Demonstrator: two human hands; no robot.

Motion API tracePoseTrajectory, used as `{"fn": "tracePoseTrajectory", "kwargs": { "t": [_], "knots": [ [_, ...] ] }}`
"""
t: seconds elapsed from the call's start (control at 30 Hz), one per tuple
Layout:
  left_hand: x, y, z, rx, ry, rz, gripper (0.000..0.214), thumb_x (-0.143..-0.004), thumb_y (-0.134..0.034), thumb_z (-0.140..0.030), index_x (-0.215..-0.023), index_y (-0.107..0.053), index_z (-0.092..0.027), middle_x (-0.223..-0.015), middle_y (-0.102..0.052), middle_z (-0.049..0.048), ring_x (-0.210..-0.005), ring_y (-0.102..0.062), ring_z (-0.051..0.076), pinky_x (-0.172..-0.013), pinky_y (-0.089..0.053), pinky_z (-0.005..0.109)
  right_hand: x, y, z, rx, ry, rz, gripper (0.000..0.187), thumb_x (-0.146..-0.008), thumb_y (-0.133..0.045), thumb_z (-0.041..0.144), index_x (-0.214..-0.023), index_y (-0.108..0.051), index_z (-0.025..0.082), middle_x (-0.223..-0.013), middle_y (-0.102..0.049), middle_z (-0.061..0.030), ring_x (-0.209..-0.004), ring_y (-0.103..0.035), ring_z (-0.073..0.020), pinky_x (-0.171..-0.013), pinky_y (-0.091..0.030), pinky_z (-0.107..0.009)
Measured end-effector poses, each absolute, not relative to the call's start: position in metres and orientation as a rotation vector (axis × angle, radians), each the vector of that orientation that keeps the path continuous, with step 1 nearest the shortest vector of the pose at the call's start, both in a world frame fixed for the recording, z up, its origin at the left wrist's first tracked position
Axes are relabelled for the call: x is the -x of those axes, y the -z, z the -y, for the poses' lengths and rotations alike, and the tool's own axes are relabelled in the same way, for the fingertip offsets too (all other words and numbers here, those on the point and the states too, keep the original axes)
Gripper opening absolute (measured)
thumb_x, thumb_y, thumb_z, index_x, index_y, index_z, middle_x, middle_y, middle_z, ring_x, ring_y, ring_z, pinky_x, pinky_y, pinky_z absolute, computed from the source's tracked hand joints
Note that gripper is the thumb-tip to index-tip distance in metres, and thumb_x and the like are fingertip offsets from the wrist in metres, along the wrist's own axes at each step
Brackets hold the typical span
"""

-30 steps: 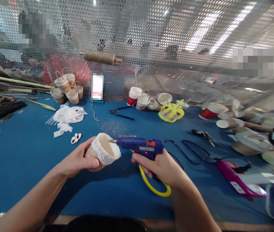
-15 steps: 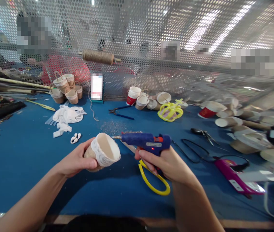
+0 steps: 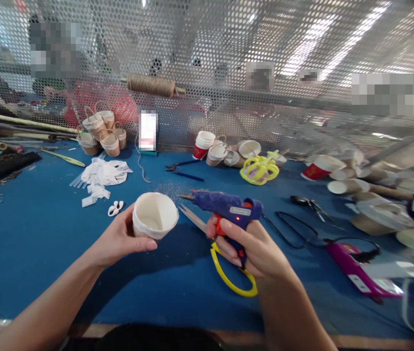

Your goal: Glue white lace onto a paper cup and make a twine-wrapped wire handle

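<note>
The blue tabletop [image 3: 83, 287] carries yellow-handled scissors [image 3: 244, 293]. Above them, the right hand [image 3: 254, 248] grips a blue glue gun [image 3: 219, 201]; the left hand [image 3: 122, 237] grips a white-rimmed cup [image 3: 156, 222], mouth up, near the gun but apart. The gun's label [image 3: 240, 210] is too small to read.
</note>
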State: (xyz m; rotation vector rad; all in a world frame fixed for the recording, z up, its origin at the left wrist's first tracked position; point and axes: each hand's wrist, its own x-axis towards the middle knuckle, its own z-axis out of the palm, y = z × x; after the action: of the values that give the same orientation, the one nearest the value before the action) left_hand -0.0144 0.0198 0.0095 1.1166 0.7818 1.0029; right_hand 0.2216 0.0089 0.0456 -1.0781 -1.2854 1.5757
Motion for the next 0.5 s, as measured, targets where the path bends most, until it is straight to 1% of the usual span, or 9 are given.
{"fn": "tracePoseTrajectory", "kwargs": {
  "t": [0.1,0.2,0.27,0.37,0.5],
  "knots": [
    [0.012,-0.012,-0.018,-1.183,-1.068,-0.866,0.074,-0.048,-0.082,-0.023,-0.116,-0.051,-0.019,-0.099,-0.062,0.0066,-0.081,-0.057,0.016,-0.068,-0.049,0.023,-0.215,-0.042,-0.01,1.068,-1.644,1.208,0.033,-0.074,-0.059,0.043,-0.069,-0.059,0.011,-0.037,-0.039,0.0066,-0.029,-0.028,-0.0021,-0.03,-0.018,-0.017],
    [0.011,-0.014,-0.017,-1.218,-1.135,-0.926,0.075,-0.048,-0.082,-0.026,-0.115,-0.051,-0.019,-0.1,-0.061,0.0068,-0.086,-0.058,0.019,-0.07,-0.051,0.026,-0.211,-0.039,-0.01,1.049,-1.685,1.16,0.033,-0.075,-0.059,0.043,-0.068,-0.06,0.011,-0.037,-0.039,0.0063,-0.029,-0.028,-0.0017,-0.03,-0.018,-0.016],
    [0.01,-0.014,-0.016,-1.229,-1.171,-0.946,0.075,-0.048,-0.081,-0.028,-0.115,-0.05,-0.019,-0.1,-0.061,0.0069,-0.087,-0.058,0.02,-0.069,-0.051,0.027,-0.21,-0.037,-0.011,1.028,-1.7,1.128,0.033,-0.075,-0.059,0.043,-0.068,-0.06,0.011,-0.037,-0.039,0.0062,-0.029,-0.028,-0.0015,-0.03,-0.017,-0.016],
    [0.009,-0.013,-0.015,-1.239,-1.177,-0.927,0.071,-0.049,-0.081,-0.026,-0.112,-0.051,-0.019,-0.099,-0.06,0.0056,-0.083,-0.058,0.018,-0.066,-0.051,0.025,-0.207,-0.034,-0.011,0.994,-1.721,1.08,0.032,-0.075,-0.06,0.042,-0.068,-0.06,0.011,-0.038,-0.039,0.0058,-0.03,-0.028,-0.0017,-0.029,-0.016,-0.015],
    [0.008,-0.011,-0.014,-1.248,-1.105,-0.839,0.065,-0.051,-0.08,-0.021,-0.11,-0.051,-0.02,-0.095,-0.061,0.0033,-0.081,-0.057,0.015,-0.067,-0.05,0.023,-0.202,-0.03,-0.011,0.936,-1.751,1.035,0.03,-0.075,-0.06,0.041,-0.069,-0.061,0.012,-0.04,-0.039,0.0055,-0.032,-0.028,-0.0021,-0.028,-0.016,-0.014]
  ]
}}
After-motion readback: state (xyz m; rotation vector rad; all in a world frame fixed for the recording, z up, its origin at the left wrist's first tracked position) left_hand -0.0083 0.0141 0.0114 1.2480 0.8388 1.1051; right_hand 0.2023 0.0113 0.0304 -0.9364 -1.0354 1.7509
